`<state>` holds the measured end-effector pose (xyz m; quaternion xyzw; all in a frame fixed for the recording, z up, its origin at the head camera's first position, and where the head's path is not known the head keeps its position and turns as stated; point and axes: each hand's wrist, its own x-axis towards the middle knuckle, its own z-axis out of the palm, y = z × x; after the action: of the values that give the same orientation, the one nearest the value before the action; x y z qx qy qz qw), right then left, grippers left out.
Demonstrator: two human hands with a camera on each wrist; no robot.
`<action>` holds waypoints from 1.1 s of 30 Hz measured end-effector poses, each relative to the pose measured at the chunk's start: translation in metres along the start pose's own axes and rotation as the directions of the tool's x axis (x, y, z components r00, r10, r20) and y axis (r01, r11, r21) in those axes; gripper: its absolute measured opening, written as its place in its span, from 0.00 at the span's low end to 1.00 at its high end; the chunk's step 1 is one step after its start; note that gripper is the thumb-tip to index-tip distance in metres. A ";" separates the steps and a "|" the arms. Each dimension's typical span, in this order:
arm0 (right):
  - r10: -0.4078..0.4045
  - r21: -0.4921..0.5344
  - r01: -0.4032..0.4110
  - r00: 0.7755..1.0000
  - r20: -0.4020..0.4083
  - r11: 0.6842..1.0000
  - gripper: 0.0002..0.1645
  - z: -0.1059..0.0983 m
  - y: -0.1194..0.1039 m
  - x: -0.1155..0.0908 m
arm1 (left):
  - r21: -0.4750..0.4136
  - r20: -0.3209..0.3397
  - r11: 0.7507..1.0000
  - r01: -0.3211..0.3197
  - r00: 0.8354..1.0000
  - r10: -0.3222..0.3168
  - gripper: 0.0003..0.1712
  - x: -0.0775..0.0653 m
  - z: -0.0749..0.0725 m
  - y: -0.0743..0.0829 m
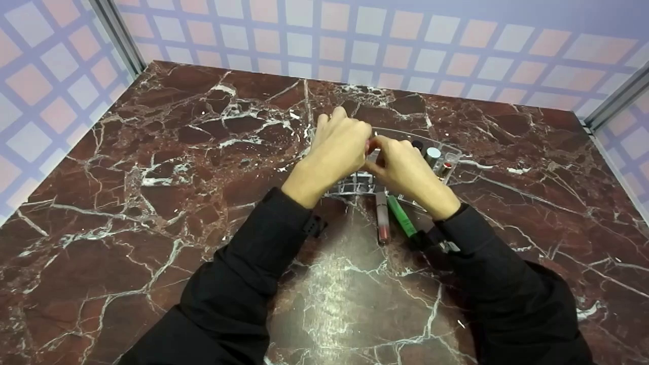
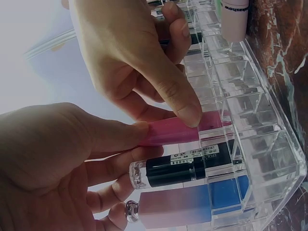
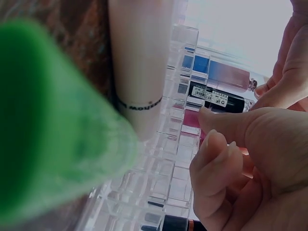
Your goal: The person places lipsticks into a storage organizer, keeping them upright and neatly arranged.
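Both hands meet over a clear compartmented organizer (image 1: 355, 188) on the marbled table. In the left wrist view, a pink tube (image 2: 166, 131) has its lower end inside one compartment. My left hand (image 1: 332, 152) pinches the free end of that tube, its other fingers reaching behind the neighbouring tubes. The right hand (image 1: 408, 167) holds the pink tube lower down, thumb across its side near the organizer's wall. Beside it stand a black tube with a white label (image 2: 173, 168) and a pink-and-blue tube (image 2: 175, 207), both in compartments.
In front of the organizer lie a lip gloss tube (image 1: 383, 223) and a green tube (image 1: 402, 217), close to the right sleeve. A white-capped tube (image 1: 432, 155) and a red-topped lipstick (image 1: 445, 170) stand at the organizer's right end. Checkered panels (image 1: 299, 40) border the table.
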<state>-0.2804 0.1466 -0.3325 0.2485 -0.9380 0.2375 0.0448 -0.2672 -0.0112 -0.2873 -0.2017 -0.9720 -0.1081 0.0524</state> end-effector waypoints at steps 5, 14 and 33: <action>0.000 -0.002 0.000 1.000 0.001 1.000 0.17 0.000 0.000 0.001 | 0.013 0.006 1.000 0.006 1.000 -0.006 0.08 0.000 0.000 0.000; -0.008 0.007 0.008 1.000 0.002 1.000 0.16 0.000 0.000 0.001 | 0.021 0.009 1.000 0.005 1.000 -0.005 0.05 0.000 -0.001 0.000; -0.024 -0.119 0.035 0.995 0.093 0.992 0.17 -0.031 -0.017 -0.025 | 0.015 -0.014 1.000 0.019 1.000 -0.019 0.09 -0.002 -0.008 0.003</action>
<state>-0.2518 0.1590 -0.3031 0.2699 -0.9478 0.1684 0.0205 -0.2640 -0.0114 -0.2795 -0.1912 -0.9743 -0.1026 0.0598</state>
